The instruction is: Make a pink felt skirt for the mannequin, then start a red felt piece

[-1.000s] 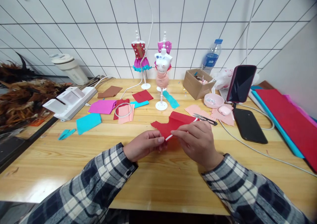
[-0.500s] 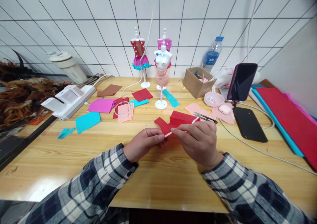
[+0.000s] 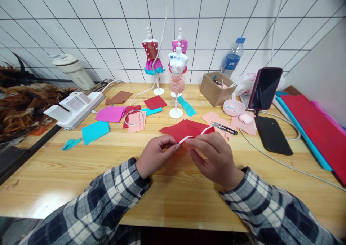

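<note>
A piece of red crepe paper [image 3: 185, 128] is spread out between my hands, with a narrow white strip [image 3: 186, 139] along its near edge. My left hand [image 3: 158, 154] pinches the paper and one end of the strip between thumb and fingers. Over the middle of the strip my right hand [image 3: 214, 156] is bent, its fingertips at the strip and its thumb lower; the exact contact is partly hidden. Just beyond the paper stands a small white dress form [image 3: 177, 62] with a peach wrap round its hips. Thread snips [image 3: 224, 128] lie right of the paper.
Two dressed forms stand behind, one in a red bodice and purple skirt [image 3: 153, 65]. A cardboard box [image 3: 216, 90], pink bowl [image 3: 234, 108], phone [image 3: 266, 88] and black power bank [image 3: 273, 135] sit right. Coloured scraps [image 3: 96, 132] and a power strip [image 3: 77, 113] lie left.
The red paper has flattened and spread leftward between my hands. The white strip now bows upward near my left thumb, and my right fingers have loosened and shifted slightly left.
</note>
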A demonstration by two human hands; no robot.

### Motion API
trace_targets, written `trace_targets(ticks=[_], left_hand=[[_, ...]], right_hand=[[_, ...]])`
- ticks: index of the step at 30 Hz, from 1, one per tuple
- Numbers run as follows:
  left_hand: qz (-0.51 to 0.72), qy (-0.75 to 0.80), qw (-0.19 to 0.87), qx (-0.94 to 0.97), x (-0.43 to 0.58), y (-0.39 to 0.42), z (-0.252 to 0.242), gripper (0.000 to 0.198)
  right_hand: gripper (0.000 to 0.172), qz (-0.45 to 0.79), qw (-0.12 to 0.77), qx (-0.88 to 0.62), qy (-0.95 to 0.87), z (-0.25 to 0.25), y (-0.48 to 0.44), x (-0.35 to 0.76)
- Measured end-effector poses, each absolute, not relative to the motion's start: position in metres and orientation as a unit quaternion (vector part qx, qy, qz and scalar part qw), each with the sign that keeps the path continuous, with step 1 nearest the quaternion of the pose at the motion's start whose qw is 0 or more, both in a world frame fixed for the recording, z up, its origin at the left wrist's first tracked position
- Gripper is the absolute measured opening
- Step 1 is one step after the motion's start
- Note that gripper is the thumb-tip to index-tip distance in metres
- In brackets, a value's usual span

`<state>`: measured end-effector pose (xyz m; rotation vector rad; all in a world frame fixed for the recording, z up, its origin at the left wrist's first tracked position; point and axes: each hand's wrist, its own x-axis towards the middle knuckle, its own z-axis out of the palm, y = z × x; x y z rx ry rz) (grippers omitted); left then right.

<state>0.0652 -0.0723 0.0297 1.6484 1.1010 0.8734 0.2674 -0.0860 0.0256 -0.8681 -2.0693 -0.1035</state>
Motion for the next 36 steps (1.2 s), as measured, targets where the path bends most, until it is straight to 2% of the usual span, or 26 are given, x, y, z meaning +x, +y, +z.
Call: trace_targets(ticks=[2,5,11,17,24,28,36], left_hand=[[0.343,0.452,0.43,0.702,0.066,-0.073,0.03,0.021],[0.338,0.443,0.392,0.732,0.068,-0.075,0.031,0.019],[0.327,0.434,0.346,0.765,0.069,-0.078,0.03,0.017],[0.325,0.458,0.284,0.777,0.073,-0.083,0.029,0.018],[0.348,0.488,0.298,0.743,0.079,-0.089,0.032,0.015],[0.358,0.487,0.293,0.741,0.081,-0.089,0.031,0.014],[0.385,0.454,0.265,0.759,0.08,-0.088,0.03,0.014]], right_hand=[[0.018,-0.018,0.421,-0.34,-0.841,0.026,-0.089,0.265],[0.011,0.011,0.402,-0.363,-0.841,0.027,-0.089,0.263],[0.012,0.031,0.382,-0.388,-0.838,0.028,-0.088,0.263],[0.012,-0.045,0.362,-0.393,-0.844,0.03,-0.093,0.263],[0.011,-0.099,0.36,-0.407,-0.834,0.032,-0.097,0.26],[0.011,-0.05,0.367,-0.429,-0.824,0.031,-0.098,0.257],[0.007,0.143,0.396,-0.471,-0.776,0.033,-0.094,0.257]])
